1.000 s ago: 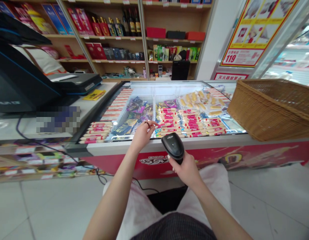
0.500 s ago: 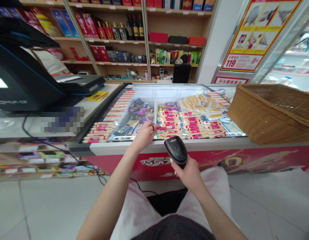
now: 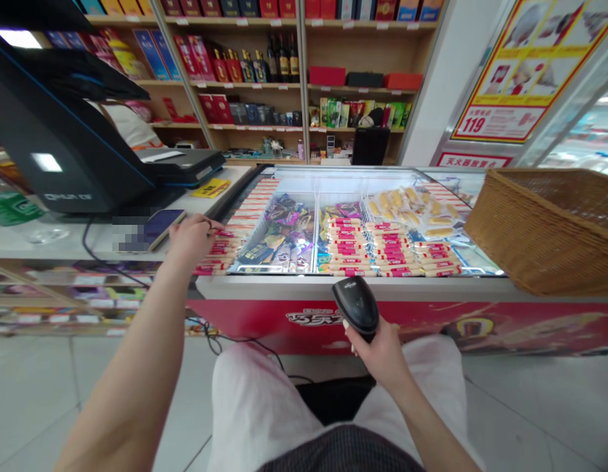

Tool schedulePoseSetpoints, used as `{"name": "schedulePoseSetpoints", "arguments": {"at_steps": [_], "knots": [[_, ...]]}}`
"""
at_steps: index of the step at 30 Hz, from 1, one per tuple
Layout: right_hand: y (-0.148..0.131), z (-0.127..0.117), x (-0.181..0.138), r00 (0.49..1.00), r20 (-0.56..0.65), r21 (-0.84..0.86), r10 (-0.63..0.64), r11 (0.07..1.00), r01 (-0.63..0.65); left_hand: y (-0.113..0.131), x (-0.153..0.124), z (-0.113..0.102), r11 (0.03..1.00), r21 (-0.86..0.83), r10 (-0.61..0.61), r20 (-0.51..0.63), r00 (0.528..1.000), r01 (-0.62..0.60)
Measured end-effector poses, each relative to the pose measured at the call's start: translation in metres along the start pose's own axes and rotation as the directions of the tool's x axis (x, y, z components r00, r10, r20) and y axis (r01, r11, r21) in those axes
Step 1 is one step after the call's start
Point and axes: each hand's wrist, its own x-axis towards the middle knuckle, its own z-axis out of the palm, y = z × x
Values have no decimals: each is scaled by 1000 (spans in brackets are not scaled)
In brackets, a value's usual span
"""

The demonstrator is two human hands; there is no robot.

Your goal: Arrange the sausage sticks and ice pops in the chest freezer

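My left hand [image 3: 191, 241] is closed at the left end of the chest freezer, over a row of wrapped sausages [image 3: 220, 263] with red labels. One sausage [image 3: 225, 234] is pinched at its fingertips, low over that row; whether it touches the others I cannot tell. In front of the freezer, my right hand [image 3: 382, 347] grips a black handheld barcode scanner [image 3: 357, 305], its head tilted up toward the glass. More sausages [image 3: 347, 248] lie in stacked columns on the glass in the middle, beside a batch of clear-packed yellow items [image 3: 409, 206].
A wicker basket [image 3: 544, 229] stands on the freezer's right end. At left, the counter carries a black register scale [image 3: 87, 157], a phone [image 3: 161, 226], a yellow card [image 3: 211, 188] and a plastic bottle [image 3: 18, 206]. A dark cable [image 3: 244, 339] hangs before the freezer [image 3: 304, 288].
My left hand has carried the sausage from the middle columns leftward to the row at the freezer's left end. My right hand still holds the scanner in nearly the same place.
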Motion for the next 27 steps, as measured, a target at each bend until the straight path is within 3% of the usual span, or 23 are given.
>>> {"name": "schedulePoseSetpoints", "arguments": {"at_steps": [4,7,10,16,19,23,27], "knots": [[0,-1,-1,1000,-5,9,-5,1000,6,0,-4,4,999,-4,-43,32,999,43],[1,-3,0,1000,-14,1,-4,1000,4,18,-5,11,998,-33,-48,27,998,49],[3,-5,-1,1000,-14,-2,5,1000,-5,58,-3,22,992,-123,-8,7,1000,9],[0,-7,-2,1000,-12,0,-2,1000,2,179,11,56,889,-384,276,14,961,-250],[-1,-11,-3,1000,-18,1,-4,1000,4,226,24,69,846,-444,332,3,943,-296],[3,-16,-4,999,-50,14,2,1000,-1,260,40,79,830,-467,353,13,936,-306],[6,-17,-4,998,-57,22,14,1000,-13,269,48,79,820,-483,364,26,931,-307]]}}
